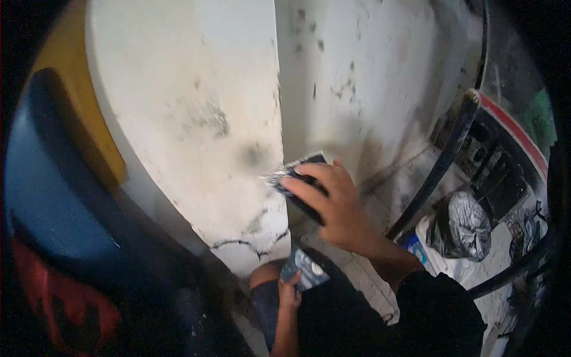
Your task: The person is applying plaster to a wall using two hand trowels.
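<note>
- Right hand (338, 205): clamped on a black, flat, pale-edged pad (302, 204) beneath its fingers.
- Left hand (289, 291): gripping a grey, flat, pale-patched piece (308, 272), jutting up-right.

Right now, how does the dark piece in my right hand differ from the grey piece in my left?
The dark piece is mostly black with whitish streaks at one end; the grey piece is blue-grey with a pale patch. Your right hand has the dark piece up at the white wall's corner, while your left hand holds the grey piece lower, over your dark clothing. Both look flattish.
</note>
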`<state>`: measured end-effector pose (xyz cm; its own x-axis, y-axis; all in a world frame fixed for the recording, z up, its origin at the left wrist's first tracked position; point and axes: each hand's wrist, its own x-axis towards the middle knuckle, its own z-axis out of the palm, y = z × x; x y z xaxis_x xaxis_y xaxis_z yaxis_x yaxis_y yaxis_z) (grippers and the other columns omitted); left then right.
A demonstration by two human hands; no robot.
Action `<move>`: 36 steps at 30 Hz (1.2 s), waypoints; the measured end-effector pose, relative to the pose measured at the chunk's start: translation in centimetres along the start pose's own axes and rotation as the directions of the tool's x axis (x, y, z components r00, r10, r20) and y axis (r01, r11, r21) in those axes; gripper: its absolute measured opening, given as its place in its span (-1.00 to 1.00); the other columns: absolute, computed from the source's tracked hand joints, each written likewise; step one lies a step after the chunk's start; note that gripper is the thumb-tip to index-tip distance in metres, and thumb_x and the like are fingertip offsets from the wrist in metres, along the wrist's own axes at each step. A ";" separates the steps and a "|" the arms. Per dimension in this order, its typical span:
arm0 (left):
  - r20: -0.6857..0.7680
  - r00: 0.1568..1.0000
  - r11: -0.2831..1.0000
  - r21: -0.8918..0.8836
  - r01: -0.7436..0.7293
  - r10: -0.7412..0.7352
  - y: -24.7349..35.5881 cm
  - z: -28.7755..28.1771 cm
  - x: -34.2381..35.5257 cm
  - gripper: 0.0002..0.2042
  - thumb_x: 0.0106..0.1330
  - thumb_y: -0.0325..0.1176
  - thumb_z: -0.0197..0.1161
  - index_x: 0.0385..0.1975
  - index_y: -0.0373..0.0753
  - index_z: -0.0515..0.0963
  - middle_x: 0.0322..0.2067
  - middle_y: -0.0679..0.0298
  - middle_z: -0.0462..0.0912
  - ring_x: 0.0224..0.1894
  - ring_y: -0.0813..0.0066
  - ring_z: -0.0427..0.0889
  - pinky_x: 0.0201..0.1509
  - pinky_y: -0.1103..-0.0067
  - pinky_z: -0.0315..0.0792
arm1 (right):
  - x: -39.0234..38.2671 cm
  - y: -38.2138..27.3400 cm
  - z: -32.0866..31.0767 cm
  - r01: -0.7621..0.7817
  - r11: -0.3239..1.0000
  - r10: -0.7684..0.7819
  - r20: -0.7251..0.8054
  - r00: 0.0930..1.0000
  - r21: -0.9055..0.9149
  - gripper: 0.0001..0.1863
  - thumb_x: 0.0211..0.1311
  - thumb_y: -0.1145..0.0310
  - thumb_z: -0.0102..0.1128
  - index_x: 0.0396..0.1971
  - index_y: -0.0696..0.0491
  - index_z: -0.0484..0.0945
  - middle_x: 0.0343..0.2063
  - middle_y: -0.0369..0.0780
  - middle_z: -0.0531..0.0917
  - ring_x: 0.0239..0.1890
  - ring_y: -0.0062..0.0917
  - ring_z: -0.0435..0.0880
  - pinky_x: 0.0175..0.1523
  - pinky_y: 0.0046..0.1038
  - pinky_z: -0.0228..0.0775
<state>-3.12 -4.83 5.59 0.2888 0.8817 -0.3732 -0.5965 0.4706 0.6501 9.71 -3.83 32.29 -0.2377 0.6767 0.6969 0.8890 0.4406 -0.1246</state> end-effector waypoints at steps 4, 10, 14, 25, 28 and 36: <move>-0.026 0.977 0.977 0.012 -0.213 0.213 3.4 3.1 -1.2 -0.60 -0.02 -0.56 0.18 -0.12 -0.26 0.32 -0.30 0.31 0.48 -0.28 0.46 0.49 -0.13 0.55 0.38 | -8.1 5.9 2.6 -0.394 0.545 0.399 0.183 0.898 0.740 -0.43 -0.14 0.49 0.05 0.02 0.10 0.28 -0.06 -0.17 0.36 0.07 -0.44 0.26 0.15 -0.41 0.04; 0.002 0.963 0.963 0.018 -0.268 0.268 5.5 9.7 0.5 -0.83 0.03 -0.56 0.19 -0.34 -0.31 0.47 -0.39 0.35 0.54 -0.33 0.59 0.49 -0.23 0.69 0.34 | -16.4 8.7 6.9 -0.474 0.045 0.611 0.351 0.709 0.879 -0.34 -0.24 0.59 0.05 0.06 0.13 0.23 -0.01 -0.18 0.37 0.09 -0.43 0.26 0.19 -0.43 -0.02; -0.079 0.969 0.966 0.135 -0.222 0.234 5.1 10.2 1.3 -0.81 0.02 -0.56 0.20 -0.34 -0.31 0.45 -0.39 0.33 0.53 -0.37 0.57 0.49 -0.24 0.66 0.36 | -16.7 8.5 6.2 -0.419 0.519 0.384 0.234 0.893 0.745 -0.37 -0.23 0.64 -0.06 0.04 0.18 0.23 0.02 -0.11 0.34 0.14 -0.37 0.22 0.24 -0.40 -0.09; 0.021 0.976 0.937 0.278 -0.213 0.216 4.4 5.9 -5.8 -0.69 0.11 -0.44 0.12 -0.10 -0.20 0.38 -0.32 0.32 0.53 -0.35 0.62 0.53 -0.35 0.72 0.42 | -10.5 15.6 8.3 -0.232 0.481 0.501 -0.048 0.864 0.845 -0.43 -0.09 0.58 0.02 0.06 0.15 0.22 0.07 -0.14 0.30 0.17 -0.38 0.18 0.25 -0.40 -0.14; -0.235 0.963 0.961 0.268 -0.066 0.132 5.1 3.2 -7.6 -0.67 0.13 -0.42 0.12 -0.08 -0.22 0.35 -0.28 0.30 0.52 -0.34 0.58 0.53 -0.33 0.70 0.43 | 3.9 14.4 1.0 0.195 0.533 0.300 -0.400 0.866 0.823 -0.43 -0.11 0.63 -0.04 0.05 0.12 0.23 -0.03 -0.14 0.36 0.08 -0.42 0.27 0.19 -0.44 -0.02; -0.484 0.858 0.974 -0.049 -0.221 0.171 0.9 -8.2 -11.4 -0.67 0.12 -0.39 0.13 -0.09 -0.24 0.34 -0.26 0.27 0.50 -0.24 0.42 0.51 -0.24 0.49 0.46 | 33.0 12.2 -12.8 0.724 0.593 -0.056 -0.879 0.473 0.352 -0.43 -0.15 0.72 -0.17 0.00 0.07 0.29 -0.12 -0.24 0.43 -0.02 -0.53 0.37 0.07 -0.58 0.13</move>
<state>-13.09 -14.78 5.04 -0.2162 0.8203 -0.5296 -0.6815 0.2616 0.6834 17.69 16.37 62.82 0.1820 -0.2233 0.9576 0.2174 0.9589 0.1822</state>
